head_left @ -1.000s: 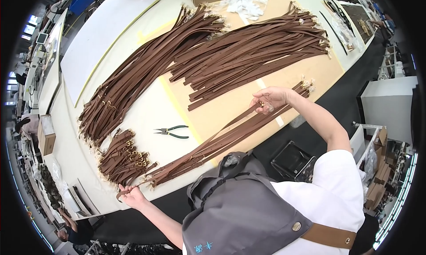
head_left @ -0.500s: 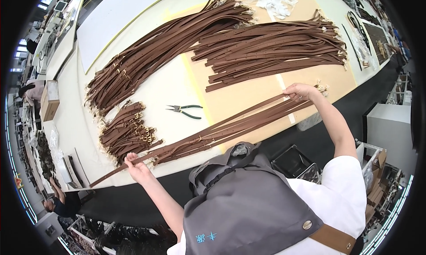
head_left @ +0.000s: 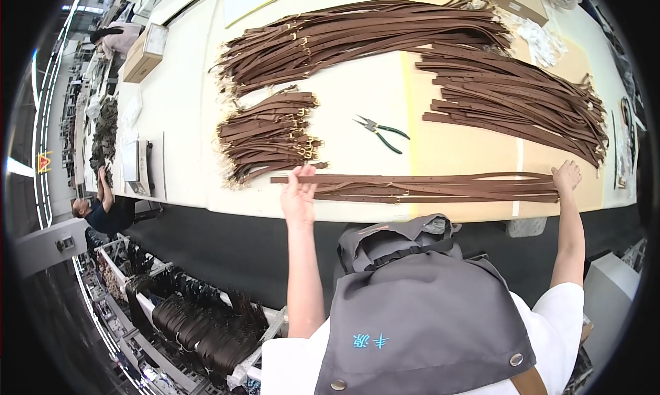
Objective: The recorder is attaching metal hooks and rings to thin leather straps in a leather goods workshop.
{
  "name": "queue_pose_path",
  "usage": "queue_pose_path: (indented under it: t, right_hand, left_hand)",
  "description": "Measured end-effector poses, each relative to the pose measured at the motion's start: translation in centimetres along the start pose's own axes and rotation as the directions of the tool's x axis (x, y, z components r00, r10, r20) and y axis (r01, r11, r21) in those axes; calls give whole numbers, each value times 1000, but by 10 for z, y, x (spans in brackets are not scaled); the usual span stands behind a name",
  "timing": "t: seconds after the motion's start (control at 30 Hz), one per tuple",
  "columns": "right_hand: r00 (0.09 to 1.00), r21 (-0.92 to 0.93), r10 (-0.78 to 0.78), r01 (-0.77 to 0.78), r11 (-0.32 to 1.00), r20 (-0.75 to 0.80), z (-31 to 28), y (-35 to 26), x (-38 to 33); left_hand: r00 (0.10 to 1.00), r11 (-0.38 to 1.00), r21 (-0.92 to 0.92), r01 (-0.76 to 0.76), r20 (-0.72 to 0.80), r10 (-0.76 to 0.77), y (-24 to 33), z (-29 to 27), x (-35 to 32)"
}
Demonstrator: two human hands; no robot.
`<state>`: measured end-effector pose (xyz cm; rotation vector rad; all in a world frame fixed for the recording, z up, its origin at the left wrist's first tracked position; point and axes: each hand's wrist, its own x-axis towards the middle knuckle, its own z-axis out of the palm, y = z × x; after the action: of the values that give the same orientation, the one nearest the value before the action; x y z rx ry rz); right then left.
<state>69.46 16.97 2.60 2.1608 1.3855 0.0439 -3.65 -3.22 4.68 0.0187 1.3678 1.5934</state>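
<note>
A low bundle of long brown straps point(head_left: 447, 188) with small brass-coloured buckles lies along the table's near edge. At its left end, my left hand point(head_left: 299, 195) holds the top strap point(head_left: 357, 179), whose tip sticks out past the fingers. My right hand point(head_left: 566, 178) has its fingers closed at the strap's right end, partly hiding the ends there. Just beyond my left hand sits a pile of short brown buckled straps point(head_left: 265, 134). Pliers point(head_left: 382, 133) with dark green handles lie in the middle of the table, jaws slightly apart.
Two large piles of brown straps, one long pile point(head_left: 344, 41) at the back and another pile point(head_left: 512, 99) at right, cover much of the table. White scraps point(head_left: 540, 43) and a cardboard box point(head_left: 512, 0) are behind. Another person point(head_left: 106, 206) works far left.
My right hand has come down and my left hand has shifted along the strap toward its left tip. The strap now lies level along the bundle; the view has turned.
</note>
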Motion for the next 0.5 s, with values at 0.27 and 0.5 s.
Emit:
queue_pose_path:
  t: [0.27, 0.5]
  right_hand:
    - [390, 844, -871, 535, -48, -297, -140, -315, -259]
    - [166, 688, -826, 652, -317, -538, -142, -375, -350]
  left_hand:
    - [942, 956, 293, -28, 328, -73, -65, 38, -58]
    - [840, 559, 728, -398, 534, -97, -36, 2, -29]
